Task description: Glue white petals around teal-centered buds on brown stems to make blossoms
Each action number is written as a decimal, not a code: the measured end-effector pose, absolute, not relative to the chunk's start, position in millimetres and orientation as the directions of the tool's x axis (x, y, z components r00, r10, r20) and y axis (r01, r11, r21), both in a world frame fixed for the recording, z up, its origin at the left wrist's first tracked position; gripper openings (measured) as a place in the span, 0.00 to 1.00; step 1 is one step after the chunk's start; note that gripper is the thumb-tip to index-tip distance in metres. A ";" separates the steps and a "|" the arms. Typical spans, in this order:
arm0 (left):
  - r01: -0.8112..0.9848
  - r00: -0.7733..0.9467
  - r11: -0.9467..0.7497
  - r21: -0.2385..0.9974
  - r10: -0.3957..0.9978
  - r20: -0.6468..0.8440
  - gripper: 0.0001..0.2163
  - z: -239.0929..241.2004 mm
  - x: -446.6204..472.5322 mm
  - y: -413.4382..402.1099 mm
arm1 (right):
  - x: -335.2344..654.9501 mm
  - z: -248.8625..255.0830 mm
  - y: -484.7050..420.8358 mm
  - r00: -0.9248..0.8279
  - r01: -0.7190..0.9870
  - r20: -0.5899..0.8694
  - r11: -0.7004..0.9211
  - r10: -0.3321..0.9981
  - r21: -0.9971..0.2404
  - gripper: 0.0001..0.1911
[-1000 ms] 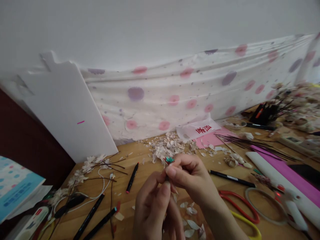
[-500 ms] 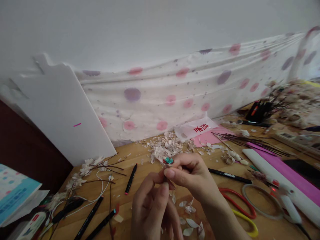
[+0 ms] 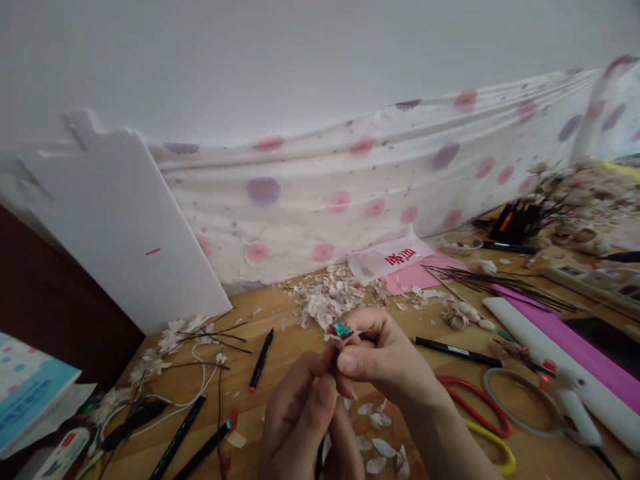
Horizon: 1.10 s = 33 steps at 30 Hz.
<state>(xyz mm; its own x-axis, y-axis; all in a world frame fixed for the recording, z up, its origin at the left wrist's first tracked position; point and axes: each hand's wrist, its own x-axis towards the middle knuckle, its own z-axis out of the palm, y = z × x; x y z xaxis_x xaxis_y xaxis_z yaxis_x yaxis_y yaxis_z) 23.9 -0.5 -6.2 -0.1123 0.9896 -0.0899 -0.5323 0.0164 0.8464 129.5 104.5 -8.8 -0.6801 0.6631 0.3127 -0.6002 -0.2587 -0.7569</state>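
Note:
Low in the middle of the view, my left hand (image 3: 305,420) and my right hand (image 3: 383,357) meet in a pinch around a small flower piece with a teal and red centre (image 3: 341,329). My right thumb and fingers close around its top. My left fingers grip it from below, where a thin dark stem (image 3: 320,460) runs down between them. Loose pale petals (image 3: 380,440) lie on the wooden table (image 3: 280,373) just under my hands.
A heap of petal scraps (image 3: 327,297) lies behind my hands. Black markers (image 3: 261,359) and finished wire flowers (image 3: 173,337) are on the left. Scissors with red and yellow handles (image 3: 483,420), a glue gun (image 3: 570,397), dark wires (image 3: 490,283) and pink foam (image 3: 565,333) are on the right. A white board (image 3: 110,227) leans against the wall.
My hands stayed joined on the flower piece and shifted slightly; my right thumb slid lower across it. The view drifted a little to the right.

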 end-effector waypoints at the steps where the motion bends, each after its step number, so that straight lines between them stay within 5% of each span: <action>1: -0.542 -0.133 0.008 0.841 0.987 -0.095 0.14 -6.0 22.8 -0.8 | 129.2 -8.8 104.9 -0.690 -0.606 0.325 -0.270 0.647 -0.748 0.10; 11: -0.549 -0.041 0.037 0.835 0.997 -0.072 0.20 -1.7 24.4 1.3 | 129.2 -12.8 108.4 -0.732 -0.578 0.359 -0.249 0.579 -0.777 0.12; 22: -0.561 -0.068 -0.035 0.827 0.998 -0.004 0.13 -16.4 21.7 3.9 | 123.3 -5.6 103.3 -0.616 -0.630 0.379 -0.142 0.691 -0.764 0.10; 33: -0.547 -0.044 0.015 0.837 0.998 -0.047 0.10 -13.1 14.8 5.7 | 126.2 -1.1 106.6 -0.689 -0.609 0.404 -0.177 0.602 -0.774 0.09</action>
<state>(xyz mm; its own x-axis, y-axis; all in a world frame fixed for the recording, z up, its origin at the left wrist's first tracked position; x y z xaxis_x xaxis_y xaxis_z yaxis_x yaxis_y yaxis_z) 14.8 5.7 -13.1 -0.0440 0.9979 -0.0466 -0.5475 0.0149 0.8367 126.2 106.6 -1.1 -0.6887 0.6021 0.4041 -0.6085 -0.1769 -0.7736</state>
